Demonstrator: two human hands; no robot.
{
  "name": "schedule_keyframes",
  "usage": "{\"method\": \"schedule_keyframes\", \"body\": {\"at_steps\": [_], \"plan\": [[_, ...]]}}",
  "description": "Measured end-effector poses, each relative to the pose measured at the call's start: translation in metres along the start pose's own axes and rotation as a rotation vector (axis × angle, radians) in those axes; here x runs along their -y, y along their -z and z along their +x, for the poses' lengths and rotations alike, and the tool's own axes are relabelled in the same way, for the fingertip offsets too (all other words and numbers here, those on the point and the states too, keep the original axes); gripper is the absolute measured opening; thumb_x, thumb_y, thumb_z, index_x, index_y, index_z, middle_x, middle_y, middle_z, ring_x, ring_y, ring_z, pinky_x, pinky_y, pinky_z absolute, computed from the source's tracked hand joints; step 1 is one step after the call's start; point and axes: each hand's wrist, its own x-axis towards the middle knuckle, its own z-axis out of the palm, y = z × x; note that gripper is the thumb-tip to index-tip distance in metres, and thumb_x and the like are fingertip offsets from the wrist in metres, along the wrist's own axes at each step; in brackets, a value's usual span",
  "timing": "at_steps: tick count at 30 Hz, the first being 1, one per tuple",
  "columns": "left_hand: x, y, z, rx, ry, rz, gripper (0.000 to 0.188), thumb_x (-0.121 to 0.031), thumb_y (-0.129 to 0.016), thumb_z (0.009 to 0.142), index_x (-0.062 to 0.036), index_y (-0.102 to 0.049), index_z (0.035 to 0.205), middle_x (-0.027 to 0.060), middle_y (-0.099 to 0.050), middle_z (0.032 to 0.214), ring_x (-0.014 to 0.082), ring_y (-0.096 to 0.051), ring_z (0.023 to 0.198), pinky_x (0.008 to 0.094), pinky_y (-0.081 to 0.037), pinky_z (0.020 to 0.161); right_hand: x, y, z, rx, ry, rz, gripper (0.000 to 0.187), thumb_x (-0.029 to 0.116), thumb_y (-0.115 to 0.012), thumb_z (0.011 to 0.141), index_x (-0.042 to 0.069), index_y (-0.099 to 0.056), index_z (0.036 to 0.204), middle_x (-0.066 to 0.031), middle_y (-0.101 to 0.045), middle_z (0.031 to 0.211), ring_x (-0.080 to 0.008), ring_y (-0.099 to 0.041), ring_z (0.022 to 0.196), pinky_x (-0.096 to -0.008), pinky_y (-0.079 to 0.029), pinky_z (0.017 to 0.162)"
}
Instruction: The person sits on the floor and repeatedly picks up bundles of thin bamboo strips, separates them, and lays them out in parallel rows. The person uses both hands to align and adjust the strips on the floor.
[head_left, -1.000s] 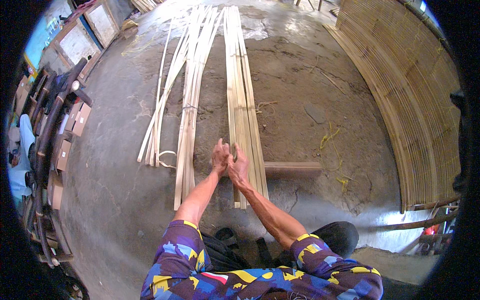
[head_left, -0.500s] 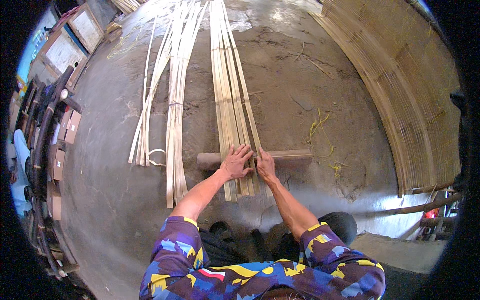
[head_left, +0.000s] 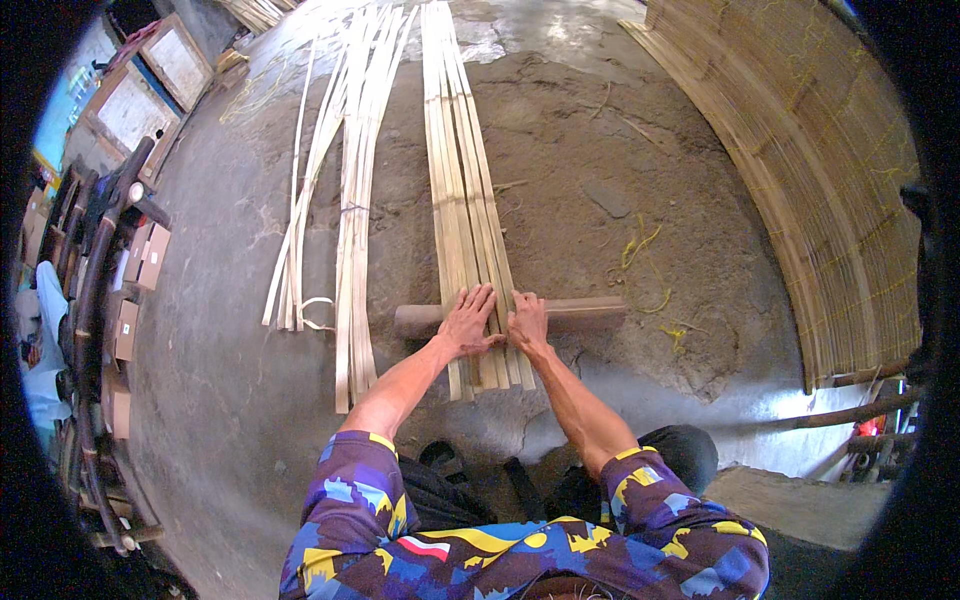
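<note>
Long pale bamboo strips [head_left: 459, 190] lie side by side, running away from me, with their near ends resting across a brown wooden block [head_left: 585, 314]. My left hand [head_left: 468, 322] lies flat on top of these strips, fingers stretched out and thumb spread toward the right. At the right edge of the row, my right hand [head_left: 528, 322] has its fingers curled round the outermost strip, which sits close against the others. Part of the block is hidden under both hands and the strips.
Left of the row lies a tied bundle of strips [head_left: 353, 260], with looser strips [head_left: 292, 250] beside it. A large slatted bamboo screen [head_left: 800, 200] leans along the right. Yellow twine [head_left: 635, 250] is scattered on the floor. Brown boxes [head_left: 126, 330] and dark poles stand at the left.
The outermost strip has shifted left, closing the gap to its neighbours. My right hand has moved slightly left with it, while my left hand stays nearly in place.
</note>
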Motion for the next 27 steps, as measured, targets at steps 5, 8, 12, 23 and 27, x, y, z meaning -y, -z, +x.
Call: {"method": "schedule_keyframes", "body": {"at_steps": [5, 8, 12, 23, 27], "plan": [[0.006, 0.001, -0.003, 0.027, -0.011, 0.064, 0.091, -0.058, -0.05, 0.069, 0.0002, -0.017, 0.13, 0.0155, -0.014, 0.138, 0.0302, -0.01, 0.128, 0.0425, -0.009, 0.104, 0.005, -0.003, 0.001, 0.03, 0.109, -0.2, 0.038, 0.017, -0.056, 0.07, 0.014, -0.053, 0.108, -0.0102, -0.042, 0.118, -0.0292, -0.038, 0.109, -0.0464, -0.033, 0.085], [0.005, 0.0, -0.006, 0.025, 0.03, 0.068, 0.089, -0.059, -0.048, 0.07, -0.0024, -0.016, 0.132, 0.0159, -0.013, 0.138, 0.0298, -0.009, 0.128, 0.0436, -0.008, 0.104, 0.002, -0.005, -0.003, -0.031, 0.131, -0.201, 0.035, 0.017, -0.056, 0.071, 0.015, -0.055, 0.106, -0.0085, -0.041, 0.12, -0.0278, -0.039, 0.109, -0.0467, -0.032, 0.085], [0.004, 0.001, -0.011, 0.016, 0.002, 0.066, 0.085, -0.056, -0.046, 0.073, -0.005, -0.014, 0.133, 0.0158, -0.011, 0.139, 0.0301, -0.008, 0.129, 0.0446, -0.007, 0.104, 0.0, -0.011, -0.005, -0.064, 0.091, -0.204, 0.035, 0.012, -0.055, 0.071, 0.012, -0.055, 0.105, -0.0107, -0.041, 0.121, -0.0296, -0.041, 0.106, -0.0445, -0.034, 0.086], [0.003, 0.0, -0.012, 0.009, 0.012, 0.077, 0.084, -0.052, -0.05, 0.073, -0.006, -0.013, 0.133, 0.0145, -0.007, 0.139, 0.0302, -0.004, 0.129, 0.0466, -0.003, 0.103, 0.019, -0.007, -0.004, 0.037, 0.033, -0.133, 0.038, 0.007, -0.051, 0.07, 0.003, -0.053, 0.108, -0.0175, -0.038, 0.12, -0.035, -0.042, 0.103, -0.0418, -0.04, 0.084], [0.005, -0.003, -0.011, 0.004, -0.007, 0.094, 0.084, -0.052, -0.049, 0.072, -0.006, -0.014, 0.133, 0.0142, -0.007, 0.139, 0.0306, -0.005, 0.129, 0.0478, -0.003, 0.103, 0.021, -0.01, -0.007, 0.042, 0.125, -0.176, 0.037, 0.008, -0.049, 0.072, 0.003, -0.052, 0.109, -0.0174, -0.037, 0.12, -0.0354, -0.042, 0.103, -0.045, -0.041, 0.082]]}}
